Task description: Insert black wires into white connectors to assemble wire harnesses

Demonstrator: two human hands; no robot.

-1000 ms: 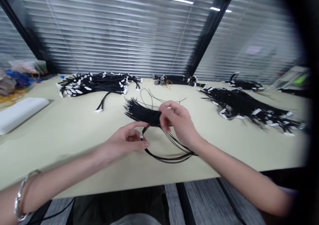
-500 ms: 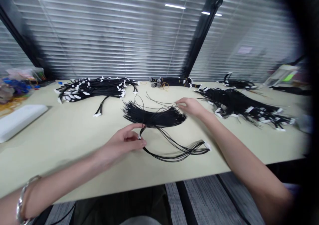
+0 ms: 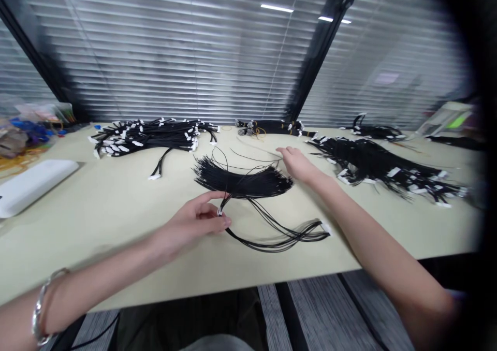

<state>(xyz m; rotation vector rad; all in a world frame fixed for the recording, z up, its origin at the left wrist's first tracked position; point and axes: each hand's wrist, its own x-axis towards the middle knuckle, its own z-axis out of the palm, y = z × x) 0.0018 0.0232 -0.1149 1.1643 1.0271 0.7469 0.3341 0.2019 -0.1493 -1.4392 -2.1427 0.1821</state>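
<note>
Clock centred on the bundle of wires, 12 pointing away from the wearer. Nearest, at 8 o'clock: silver bracelet (image 3: pixel 40 309) on the left forearm, over the pale table (image 3: pixel 182 271). At 5 o'clock, looped black cable (image 3: pixel 267 248) lies on the table; white plug (image 3: pixel 325 229) ends its curve at 4 o'clock, and strands run back to the bundle. Left hand (image 3: pixel 202 217), 8 o'clock, is clamped on the cable's other end, thumb and fingers about a small white connector (image 3: pixel 220 211). Centre: bundle of wires (image 3: pixel 243 183), black, bowed, ends fanned leftward. White box (image 3: pixel 37 185) at 9. Right hand (image 3: pixel 297 164), between 2 and 3, is just beside the bundle's right end, fingers together near thin loose wires (image 3: pixel 258 160); cannot tell whether it grips one. Farther: white-tipped cable heap (image 3: pixel 373 159) near 3, second heap (image 3: pixel 147 136) at 10, tied bundles (image 3: pixel 274 127) at 1. Farthest, 12: window blinds (image 3: pixel 174 56).
</note>
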